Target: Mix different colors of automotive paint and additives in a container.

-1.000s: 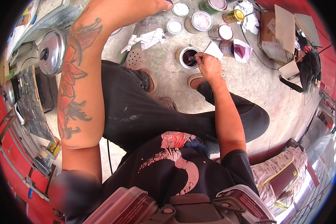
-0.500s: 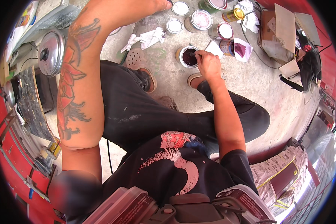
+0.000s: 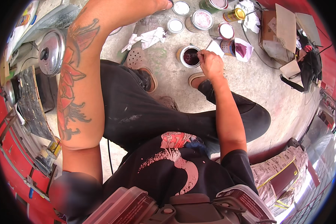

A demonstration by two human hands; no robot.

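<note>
My right hand [image 3: 212, 65] grips a stirring stick [image 3: 196, 55] dipped in an open can of dark, reddish-purple paint [image 3: 186, 59] on the concrete floor. A white paper [image 3: 215, 47] lies behind that can, beside a can with a purple-stained paper [image 3: 242, 52] at its top. My left hand [image 3: 155, 5] is at the top edge, partly cut off, closed at a small dark item I cannot make out. Near it are several cans with pale lids [image 3: 201, 19], a yellow can [image 3: 234, 14] and a crumpled white cloth [image 3: 147, 37].
A cardboard box [image 3: 268, 33] and a black bag [image 3: 308, 71] with cables stand at the right. A steel lid [image 3: 52, 52] and a speckled board [image 3: 31, 104] are at the left. A paper-covered panel [image 3: 280, 179] lies lower right. My shod feet [image 3: 136, 59] flank the paint can.
My right hand has shifted slightly right and its angle at the can has varied, the stick moving within the paint. My left hand is almost unmoved.
</note>
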